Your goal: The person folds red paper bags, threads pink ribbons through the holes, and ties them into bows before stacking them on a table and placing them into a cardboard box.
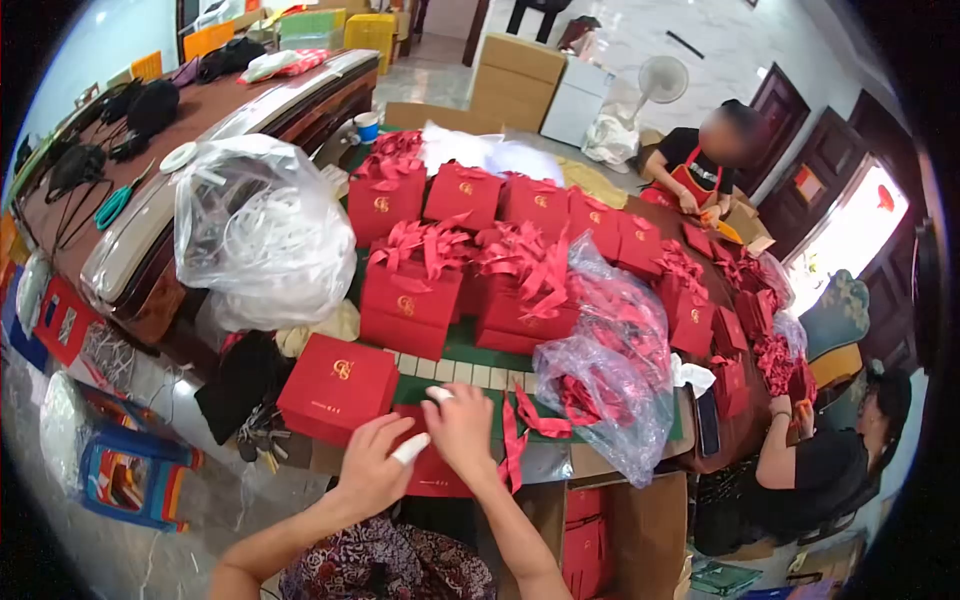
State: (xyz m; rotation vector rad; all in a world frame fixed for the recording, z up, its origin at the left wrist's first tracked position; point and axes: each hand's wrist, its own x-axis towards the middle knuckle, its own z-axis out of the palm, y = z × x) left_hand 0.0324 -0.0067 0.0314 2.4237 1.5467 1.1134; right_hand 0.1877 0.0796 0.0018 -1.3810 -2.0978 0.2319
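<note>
A red gift bag (440, 478) lies at the table's near edge, in front of my body. My left hand (375, 468) grips its left side, fingers bent over it, with a white cover on one fingertip. At the bag's upper edge, my right hand (463, 430) has its fingers curled down on it; one of its fingertips also wears a white cover. The hands hide part of this bag. A red box-shaped bag with a gold logo (338, 385) sits just left of my hands. Loose red ribbon (515, 430) hangs beside my right hand.
Rows of red bags (408, 300) with ribbons stand beyond my hands. A clear plastic bag of ribbons (610, 370) is at right, a bag of white strips (265, 235) at left. Below the edge is an open cardboard box (640, 525). Two people (700, 165) work at the right.
</note>
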